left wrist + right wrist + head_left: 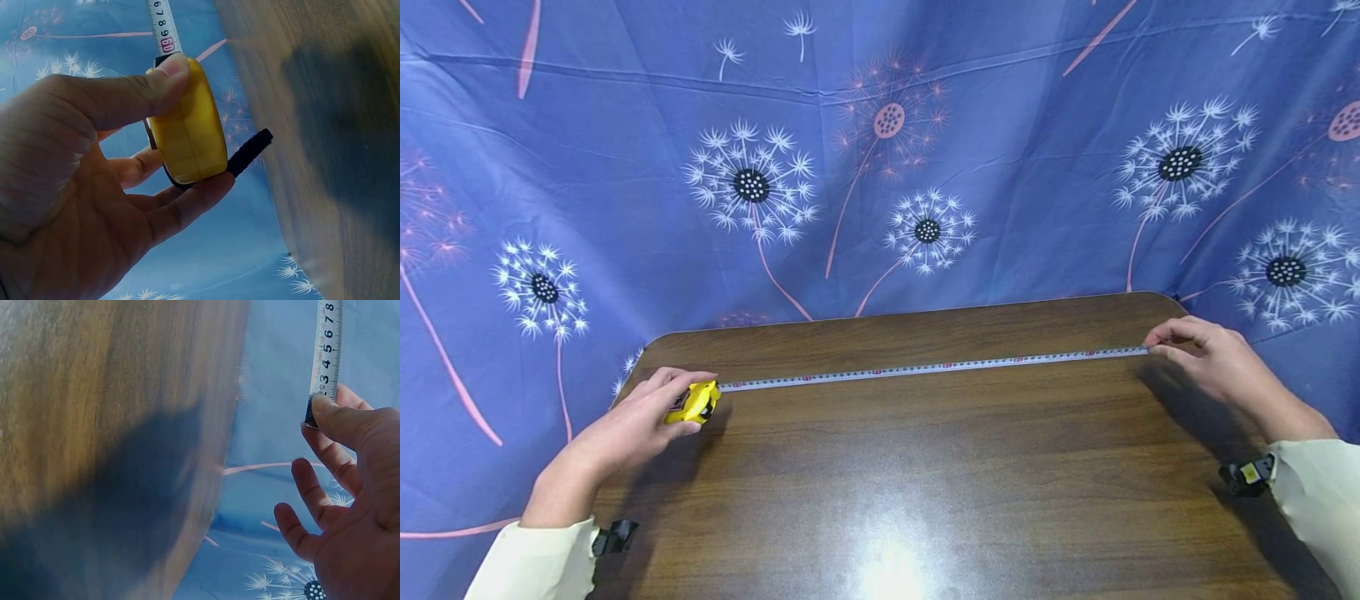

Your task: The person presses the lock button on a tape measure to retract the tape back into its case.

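A yellow tape measure [703, 402] sits in my left hand [636, 417], gripped between thumb and fingers over the table's left part. In the left wrist view the yellow case [190, 134] stands on edge, with a black strap [250, 152] trailing from it and a red 60 mark showing at its mouth. The pulled-out blade [910, 370] runs straight across to the right. Its end is pinched by the thumb and forefinger of my right hand [1221, 362]. The right wrist view shows the metal end hook [310, 419] just past the thumb, the other fingers spread loosely.
Under the blade lies a brown wood-grain table [1000, 467] with rounded far corners. A blue cloth with a dandelion print [1022, 208] hangs behind it and at both sides. Black straps [1247, 475] circle both wrists, by the cream sleeves [542, 558].
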`<action>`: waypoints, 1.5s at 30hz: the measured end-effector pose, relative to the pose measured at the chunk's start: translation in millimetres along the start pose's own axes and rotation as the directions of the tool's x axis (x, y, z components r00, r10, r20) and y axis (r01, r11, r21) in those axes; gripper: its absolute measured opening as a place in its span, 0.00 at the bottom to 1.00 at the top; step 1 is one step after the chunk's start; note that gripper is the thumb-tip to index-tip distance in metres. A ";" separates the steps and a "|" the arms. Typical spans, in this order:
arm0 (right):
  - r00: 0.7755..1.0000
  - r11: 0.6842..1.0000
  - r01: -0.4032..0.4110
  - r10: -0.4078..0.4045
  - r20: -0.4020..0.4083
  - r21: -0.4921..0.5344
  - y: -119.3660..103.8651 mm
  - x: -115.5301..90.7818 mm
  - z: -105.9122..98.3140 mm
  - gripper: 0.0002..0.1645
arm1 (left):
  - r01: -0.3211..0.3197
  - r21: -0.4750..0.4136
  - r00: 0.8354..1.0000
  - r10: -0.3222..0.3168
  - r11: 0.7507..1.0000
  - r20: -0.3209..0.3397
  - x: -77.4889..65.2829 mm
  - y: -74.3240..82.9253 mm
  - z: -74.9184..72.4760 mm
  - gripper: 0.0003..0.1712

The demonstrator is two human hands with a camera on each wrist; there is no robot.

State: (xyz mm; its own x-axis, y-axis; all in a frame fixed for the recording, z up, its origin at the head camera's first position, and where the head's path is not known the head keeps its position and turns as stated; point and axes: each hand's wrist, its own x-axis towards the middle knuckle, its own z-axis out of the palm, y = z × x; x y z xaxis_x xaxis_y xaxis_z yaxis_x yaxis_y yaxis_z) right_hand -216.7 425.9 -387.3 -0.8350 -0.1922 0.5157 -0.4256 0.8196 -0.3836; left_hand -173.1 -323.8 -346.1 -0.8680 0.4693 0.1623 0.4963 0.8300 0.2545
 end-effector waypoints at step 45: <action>0.999 0.999 0.040 -0.040 0.005 0.017 -15.0 3.5 12.3 0.18 | 0.018 0.000 0.999 -0.018 1.000 0.033 1.1 14.9 -2.4 0.38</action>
State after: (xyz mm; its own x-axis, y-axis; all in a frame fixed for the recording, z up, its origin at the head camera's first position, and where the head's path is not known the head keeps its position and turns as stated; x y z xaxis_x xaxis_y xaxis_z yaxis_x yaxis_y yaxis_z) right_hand -217.6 406.3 -389.2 -0.8190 -0.2270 0.5270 -0.4641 0.8022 -0.3757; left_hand -166.7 -311.6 -339.8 -0.8768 0.4642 0.1258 0.4807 0.8382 0.2574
